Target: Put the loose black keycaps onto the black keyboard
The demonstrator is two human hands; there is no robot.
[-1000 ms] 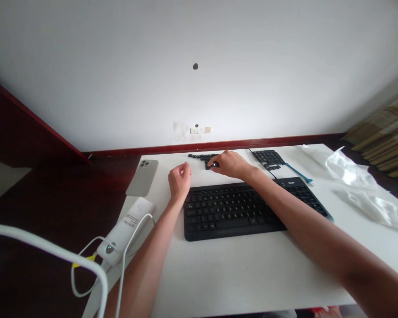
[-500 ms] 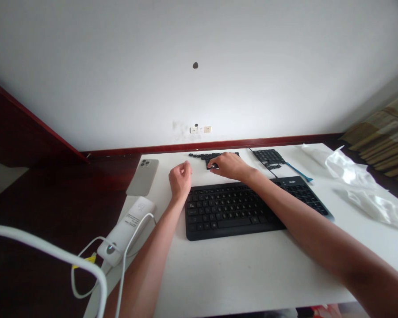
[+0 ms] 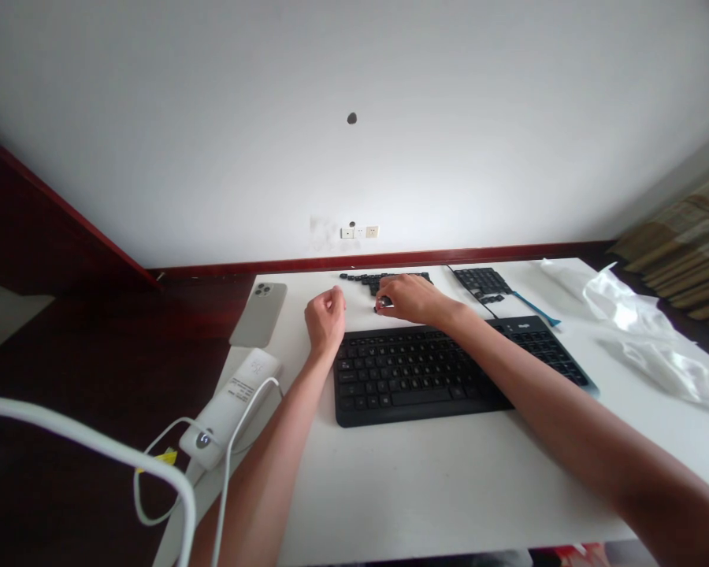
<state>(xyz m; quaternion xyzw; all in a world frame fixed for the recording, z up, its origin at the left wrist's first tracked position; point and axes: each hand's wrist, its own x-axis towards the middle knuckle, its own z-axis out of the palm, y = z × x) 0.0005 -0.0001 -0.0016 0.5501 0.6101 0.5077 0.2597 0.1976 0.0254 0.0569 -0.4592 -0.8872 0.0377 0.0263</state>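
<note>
A black full-size keyboard (image 3: 413, 400) lies on the white table, its key rows filled. Beyond its upper edge, my right hand (image 3: 410, 298) pinches a small black keycap (image 3: 385, 302) between thumb and fingertips. Loose black keycaps (image 3: 360, 279) lie in rows just behind that hand, partly covered by it. My left hand (image 3: 324, 319) is curled closed off the keyboard's upper left corner; whether anything sits in its fingers is hidden. Another block of loose keycaps (image 3: 481, 281) lies at the back right, beside a blue slim tool (image 3: 536, 308).
A phone (image 3: 260, 316) lies face down at the table's left. Nearer, a white device (image 3: 230, 405) with white cables (image 3: 147, 466) sits at the left edge. Crumpled clear plastic (image 3: 626, 307) covers part of the right side. The wall with sockets (image 3: 359, 232) stands behind.
My right hand has drawn slightly toward the keyboard, bringing a keycap away from the loose rows. My left hand stays curled in nearly the same place. The view has shifted slightly.
</note>
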